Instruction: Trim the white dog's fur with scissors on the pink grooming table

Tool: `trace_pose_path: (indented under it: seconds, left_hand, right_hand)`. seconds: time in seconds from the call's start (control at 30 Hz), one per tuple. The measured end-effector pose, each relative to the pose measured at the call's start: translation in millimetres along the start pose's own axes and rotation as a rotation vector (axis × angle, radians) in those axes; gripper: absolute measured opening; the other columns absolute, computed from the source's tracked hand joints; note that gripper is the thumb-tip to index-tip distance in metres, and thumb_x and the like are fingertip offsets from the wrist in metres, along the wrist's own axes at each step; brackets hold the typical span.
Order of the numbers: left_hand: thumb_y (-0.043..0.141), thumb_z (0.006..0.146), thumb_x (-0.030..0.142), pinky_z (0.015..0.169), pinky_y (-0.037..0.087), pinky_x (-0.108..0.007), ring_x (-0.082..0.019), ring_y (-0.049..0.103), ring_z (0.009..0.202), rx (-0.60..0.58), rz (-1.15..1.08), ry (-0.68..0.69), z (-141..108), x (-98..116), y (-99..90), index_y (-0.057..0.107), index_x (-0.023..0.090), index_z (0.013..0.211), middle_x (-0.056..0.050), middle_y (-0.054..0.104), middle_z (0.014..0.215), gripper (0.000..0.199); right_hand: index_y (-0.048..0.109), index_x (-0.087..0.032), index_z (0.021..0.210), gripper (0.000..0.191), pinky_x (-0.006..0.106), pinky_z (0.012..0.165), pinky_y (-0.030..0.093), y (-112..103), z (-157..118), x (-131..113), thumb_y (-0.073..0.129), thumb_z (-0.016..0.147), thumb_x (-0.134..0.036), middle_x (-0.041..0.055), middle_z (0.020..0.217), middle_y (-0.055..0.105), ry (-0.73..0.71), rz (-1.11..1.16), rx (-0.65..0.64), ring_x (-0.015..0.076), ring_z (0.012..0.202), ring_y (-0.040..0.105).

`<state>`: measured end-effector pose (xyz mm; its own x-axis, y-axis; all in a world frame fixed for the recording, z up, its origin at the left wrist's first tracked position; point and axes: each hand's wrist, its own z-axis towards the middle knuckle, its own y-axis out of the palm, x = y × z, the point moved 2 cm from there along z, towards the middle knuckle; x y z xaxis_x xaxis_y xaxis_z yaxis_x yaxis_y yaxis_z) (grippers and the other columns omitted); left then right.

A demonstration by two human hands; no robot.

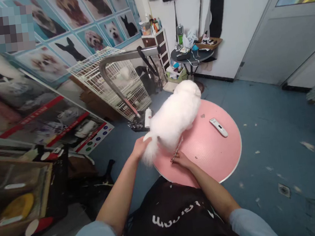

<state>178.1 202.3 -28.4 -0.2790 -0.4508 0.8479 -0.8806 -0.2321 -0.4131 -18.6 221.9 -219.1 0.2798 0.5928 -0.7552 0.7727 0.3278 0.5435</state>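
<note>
A fluffy white dog (175,110) stands on a round pink table (215,157), its rear toward me and its head at the far side. My left hand (141,146) is closed on the dog's tail (151,151), which hangs over the table's near left edge. Scissors (177,150) are in my right hand (181,159), with the blades pointing up beside the dog's hind leg. A white clipper (218,127) lies on the right part of the pink table.
A metal grooming arm (114,85) rises at the left, near a white bottle (147,118) and a tool holder (135,125). Behind are white wire cages (108,78) and a small dark round table (193,56) with supplies.
</note>
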Motion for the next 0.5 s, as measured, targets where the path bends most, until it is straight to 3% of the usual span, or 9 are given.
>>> trace_pose_path:
  seconds: [0.1, 0.27, 0.43, 0.5]
  left_hand:
    - [0.067, 0.055, 0.048, 0.052, 0.04, -0.025, -0.015, 0.054, 0.054, -0.004, 0.021, -0.014, -2, 3, 0.2, 0.062, 0.013, 0.072, -0.002, 0.061, 0.06, 0.039]
    - [0.068, 0.053, 0.05, 0.05, 0.04, -0.025, -0.016, 0.054, 0.054, 0.029, 0.062, -0.022, 1, -1, -1.9, 0.064, 0.012, 0.075, -0.003, 0.062, 0.061, 0.044]
    - [0.07, 0.054, 0.048, 0.049, 0.039, -0.025, -0.015, 0.053, 0.052, 0.028, 0.058, -0.013, 2, -4, -3.2, 0.063, 0.012, 0.075, -0.002, 0.06, 0.06, 0.043]
    - [0.071, 0.054, 0.047, 0.05, 0.04, -0.025, -0.015, 0.053, 0.053, 0.035, 0.047, -0.024, 1, -4, -3.6, 0.063, 0.012, 0.075, -0.002, 0.061, 0.061, 0.042]
  right_hand:
    - [0.053, -0.021, 0.088, 0.032, 0.033, 0.073, 0.053, 12, -13, -24, 0.075, 0.064, -0.025, 0.0019, 0.079, 0.069, 0.078, 0.266, 0.01, 0.0184, 0.077, 0.068]
    - [0.06, -0.018, 0.088, 0.017, 0.038, 0.079, 0.055, 27, -22, -81, 0.06, 0.08, -0.034, 0.0079, 0.087, 0.072, 0.068, 0.655, -0.074, 0.0217, 0.084, 0.069]
    - [0.06, -0.017, 0.089, 0.012, 0.032, 0.076, 0.056, 30, -14, -103, 0.054, 0.081, -0.012, 0.0031, 0.078, 0.071, 0.088, 0.722, -0.014, 0.016, 0.075, 0.068]
    - [0.06, -0.017, 0.088, 0.009, 0.031, 0.075, 0.056, 30, -13, -103, 0.054, 0.083, -0.015, 0.0036, 0.08, 0.071, 0.085, 0.724, -0.004, 0.0161, 0.076, 0.069]
